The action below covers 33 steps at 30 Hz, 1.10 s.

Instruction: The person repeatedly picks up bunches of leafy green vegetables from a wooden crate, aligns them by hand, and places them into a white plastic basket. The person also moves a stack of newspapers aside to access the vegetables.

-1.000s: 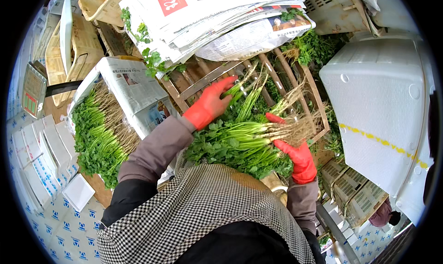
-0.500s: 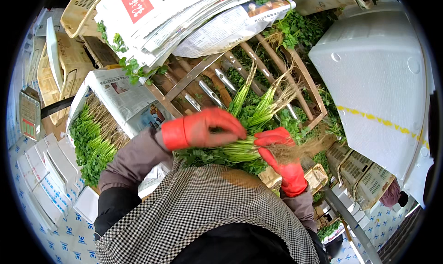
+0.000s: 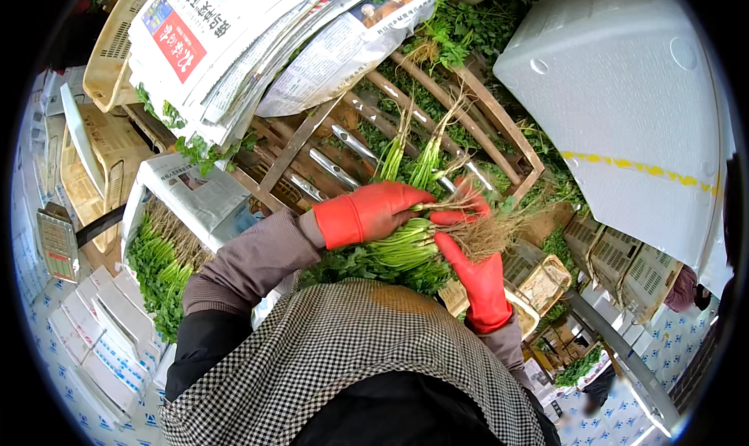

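My right hand [image 3: 477, 270], in a red rubber glove, is closed round the root end of a bunch of leafy greens [image 3: 402, 251]. Its pale, thin stems run left to dark leaves against my checked apron, and a brown tangle of roots [image 3: 491, 231] spreads past my fingers. From the left, my left hand [image 3: 374, 212], gloved in red too, pinches a thin rooted stalk over the top of the bunch. Its fingertips are close to the right hand's fingers. Just beyond, two small clumps of greens [image 3: 425, 165] lie roots-away on a slatted wooden rack [image 3: 304, 145].
A thick stack of newspapers [image 3: 234, 48] covers the rack's far left. Rooted greens [image 3: 160, 259] lie under newspaper at left, near a scale [image 3: 58, 243]. A big white foam box [image 3: 616, 87] stands at right, above plastic crates [image 3: 624, 266]. A metal pole [image 3: 624, 352] slants at lower right.
My left hand has moved right and closed on a stalk by the roots. My right hand keeps hold of the bunch. The whole view has shifted, with the newspaper stack now farther left.
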Motion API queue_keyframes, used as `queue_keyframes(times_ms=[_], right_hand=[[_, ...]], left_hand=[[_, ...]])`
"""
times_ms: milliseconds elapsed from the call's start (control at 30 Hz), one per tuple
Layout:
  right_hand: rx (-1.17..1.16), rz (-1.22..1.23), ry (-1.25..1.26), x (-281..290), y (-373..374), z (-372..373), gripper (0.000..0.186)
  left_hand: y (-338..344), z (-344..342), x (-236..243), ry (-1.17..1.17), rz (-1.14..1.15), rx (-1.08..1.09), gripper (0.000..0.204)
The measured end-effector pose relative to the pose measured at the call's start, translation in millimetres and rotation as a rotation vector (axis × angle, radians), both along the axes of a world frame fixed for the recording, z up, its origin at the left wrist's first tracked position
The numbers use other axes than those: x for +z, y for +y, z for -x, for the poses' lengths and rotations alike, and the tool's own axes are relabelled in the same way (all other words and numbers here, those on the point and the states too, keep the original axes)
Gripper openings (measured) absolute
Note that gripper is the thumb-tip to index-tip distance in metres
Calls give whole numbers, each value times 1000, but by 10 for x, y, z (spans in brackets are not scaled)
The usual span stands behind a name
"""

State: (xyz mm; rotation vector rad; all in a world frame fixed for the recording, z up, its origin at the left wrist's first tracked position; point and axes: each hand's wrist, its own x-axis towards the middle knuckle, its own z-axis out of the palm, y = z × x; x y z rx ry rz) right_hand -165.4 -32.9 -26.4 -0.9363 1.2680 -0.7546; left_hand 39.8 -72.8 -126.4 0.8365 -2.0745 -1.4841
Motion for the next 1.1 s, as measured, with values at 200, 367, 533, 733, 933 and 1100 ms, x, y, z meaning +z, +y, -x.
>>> queue_keyframes(times_ms=[200, 367, 533, 733, 933, 1100], right_hand=[[271, 270, 72, -48, -54, 57, 47], [173, 127, -30, -32, -65, 72, 19], [184, 168, -30, -73, -94, 72, 25], [80, 98, -64, -97, -35, 101, 24], [-60, 40, 3, -167, 5, 92, 21], [-115, 99, 90, -214, -25, 14, 21]], left_hand=[[-414, -23, 146, 143, 81, -355, 42], [-500, -142, -78, -384, -106, 460, 59], [-244, 156, -405, -356, -160, 693, 53], [-522, 592, -320, -638, -148, 547, 44], [-483, 320, -281, -163, -438, 412, 34], [-249, -54, -90, -8, -205, -101, 47]])
